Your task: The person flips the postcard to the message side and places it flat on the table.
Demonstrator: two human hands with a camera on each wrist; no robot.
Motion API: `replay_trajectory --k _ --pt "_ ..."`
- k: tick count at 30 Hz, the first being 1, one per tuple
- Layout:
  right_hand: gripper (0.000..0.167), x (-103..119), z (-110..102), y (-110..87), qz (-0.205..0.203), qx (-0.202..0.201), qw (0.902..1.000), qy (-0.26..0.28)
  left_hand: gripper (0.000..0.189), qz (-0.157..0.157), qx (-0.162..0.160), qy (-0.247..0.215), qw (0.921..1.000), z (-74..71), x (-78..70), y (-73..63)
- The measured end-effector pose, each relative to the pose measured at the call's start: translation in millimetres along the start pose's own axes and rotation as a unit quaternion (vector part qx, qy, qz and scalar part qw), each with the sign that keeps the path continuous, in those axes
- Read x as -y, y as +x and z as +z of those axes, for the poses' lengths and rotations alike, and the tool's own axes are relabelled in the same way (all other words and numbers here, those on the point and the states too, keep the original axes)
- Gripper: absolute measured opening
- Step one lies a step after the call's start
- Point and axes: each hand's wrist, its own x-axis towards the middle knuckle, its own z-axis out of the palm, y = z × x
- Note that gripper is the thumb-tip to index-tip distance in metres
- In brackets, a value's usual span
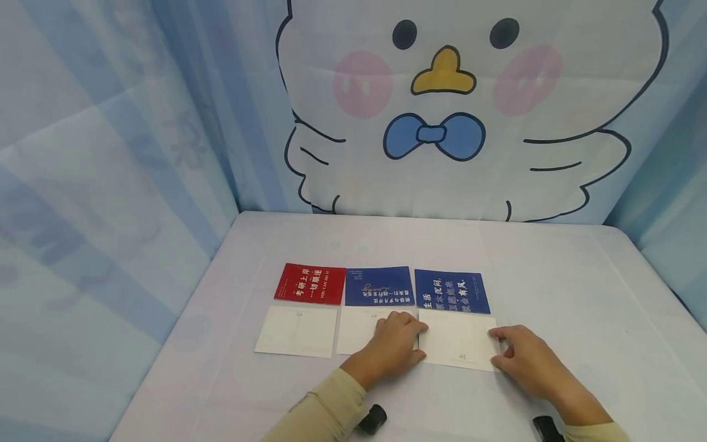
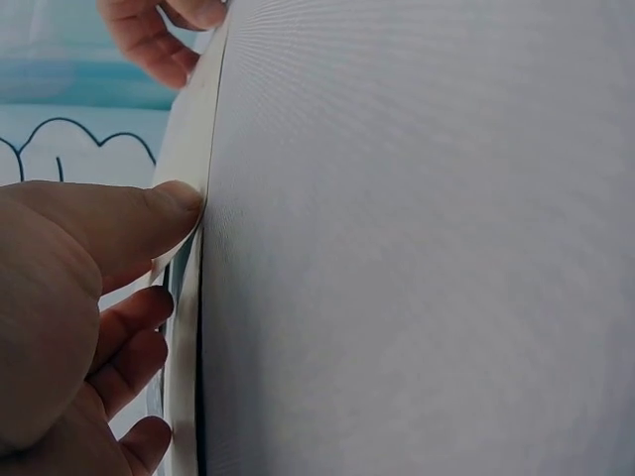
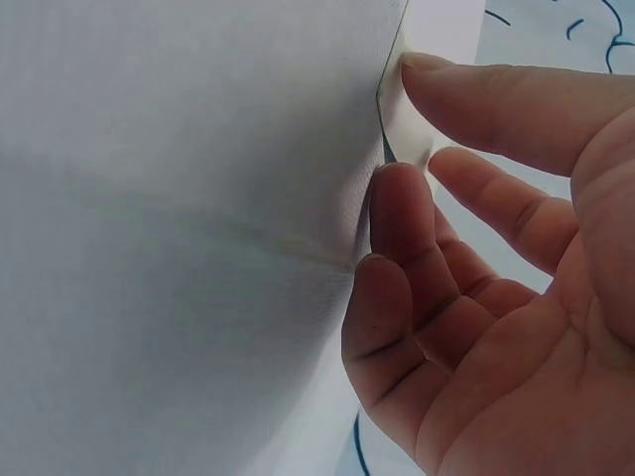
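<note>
A cream card [image 1: 458, 339], blank apart from small print near its lower edge, lies at the right end of the front row of cards. My left hand [image 1: 393, 344] holds its left edge with thumb and index finger, the other fingers over the neighbouring cream card [image 1: 353, 331]. At the opposite edge, my right hand [image 1: 525, 356] grips the same card with thumb and forefinger. The right wrist view has the thumb [image 3: 496, 109] on the card's corner [image 3: 402, 109], which looks slightly bent. In the left wrist view the left thumb [image 2: 139, 218] presses the card's edge.
Another cream card [image 1: 296, 331] lies at the row's left end. Behind stand out a red card [image 1: 310, 284], a blue card [image 1: 379, 286] and a second blue card [image 1: 452, 291], all flat on the white-covered table [image 1: 221, 380]. A printed curtain [image 1: 442, 184] hangs at the back.
</note>
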Motion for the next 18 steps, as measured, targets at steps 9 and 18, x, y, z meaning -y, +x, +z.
replay_trajectory --k 9,18 --pt "0.057 -1.6 -1.5 -0.2 -0.016 -0.003 0.9999 -0.004 0.046 -0.001 -0.008 -0.003 1.0000 2.9 1.2 0.7" --pt "0.056 -2.8 -3.1 1.1 -0.025 0.006 0.9994 -0.023 0.043 -0.007 0.009 -0.011 0.9999 0.6 0.9 -0.6"
